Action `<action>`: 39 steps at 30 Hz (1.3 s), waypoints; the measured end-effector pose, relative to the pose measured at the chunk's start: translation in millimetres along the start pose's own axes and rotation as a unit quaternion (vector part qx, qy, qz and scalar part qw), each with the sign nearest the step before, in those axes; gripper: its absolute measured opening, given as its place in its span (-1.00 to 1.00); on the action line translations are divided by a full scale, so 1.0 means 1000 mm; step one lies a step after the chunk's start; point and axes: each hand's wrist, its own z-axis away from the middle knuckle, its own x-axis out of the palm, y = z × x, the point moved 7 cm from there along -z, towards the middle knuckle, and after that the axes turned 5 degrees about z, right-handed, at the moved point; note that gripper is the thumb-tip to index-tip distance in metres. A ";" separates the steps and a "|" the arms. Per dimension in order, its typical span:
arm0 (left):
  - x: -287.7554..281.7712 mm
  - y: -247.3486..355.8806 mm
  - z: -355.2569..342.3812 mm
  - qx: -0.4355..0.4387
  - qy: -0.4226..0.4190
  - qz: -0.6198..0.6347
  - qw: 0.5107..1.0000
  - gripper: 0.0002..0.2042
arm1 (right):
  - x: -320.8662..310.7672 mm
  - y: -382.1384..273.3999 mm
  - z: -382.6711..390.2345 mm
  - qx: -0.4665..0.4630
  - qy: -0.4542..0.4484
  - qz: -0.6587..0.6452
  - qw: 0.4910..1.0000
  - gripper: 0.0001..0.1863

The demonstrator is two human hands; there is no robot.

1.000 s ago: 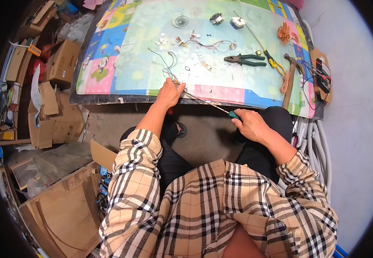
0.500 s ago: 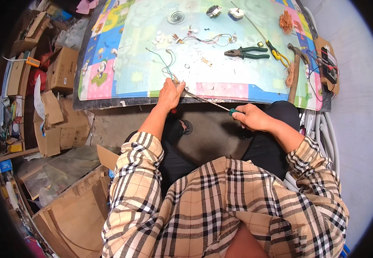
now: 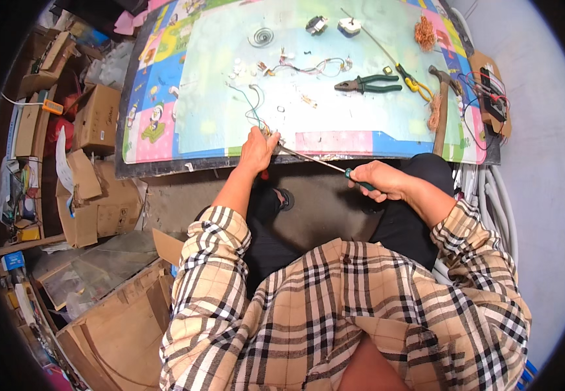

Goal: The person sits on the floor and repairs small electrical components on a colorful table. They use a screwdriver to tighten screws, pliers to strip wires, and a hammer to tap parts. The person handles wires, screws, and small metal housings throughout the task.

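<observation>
Close to the table's front edge, my left hand (image 3: 255,152) is closed around a small part that its fingers mostly hide. Green and red wires (image 3: 254,107) run from it onto the mat. My right hand (image 3: 381,179) grips the green handle of a long screwdriver (image 3: 321,159) out in front of the table edge. The metal shaft slants up and left, and its tip meets the part at my left fingers. Exactly where the tip touches is too small to make out.
On the patterned table mat (image 3: 197,124) lie green-handled pliers (image 3: 369,84), yellow-handled cutters (image 3: 416,85), a hammer (image 3: 441,107), a wire harness (image 3: 315,68), a coiled spring (image 3: 263,38) and copper wire bundles (image 3: 425,34). A multimeter (image 3: 493,98) sits at the right edge. Cardboard boxes (image 3: 96,120) stand left.
My right fingers have shifted on the screwdriver handle, and more of its green end now shows below them. My left hand keeps its hold on the part. The whole view has shifted slightly.
</observation>
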 end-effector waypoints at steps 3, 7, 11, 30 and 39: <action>-0.001 0.002 -0.003 -0.014 -0.007 -0.004 1.000 -0.35 | -0.009 -0.029 0.005 -0.314 0.221 0.488 0.784 -0.68; -0.003 0.002 -0.002 -0.057 -0.019 -0.001 0.998 -0.32 | 0.010 -0.040 0.022 -0.268 0.272 0.604 0.700 -0.69; -0.002 0.001 -0.002 -0.068 -0.015 0.003 0.998 -0.34 | 0.011 -0.020 0.011 -0.262 0.236 0.481 0.802 -0.68; -0.005 -0.003 -0.007 -0.052 -0.018 -0.001 0.999 -0.33 | 0.000 -0.016 0.002 -0.139 0.112 0.335 0.925 -0.64; 0.001 -0.056 -0.022 -0.209 -0.150 0.398 0.880 -0.39 | 0.010 -0.051 0.022 -0.229 0.185 0.375 0.879 -0.61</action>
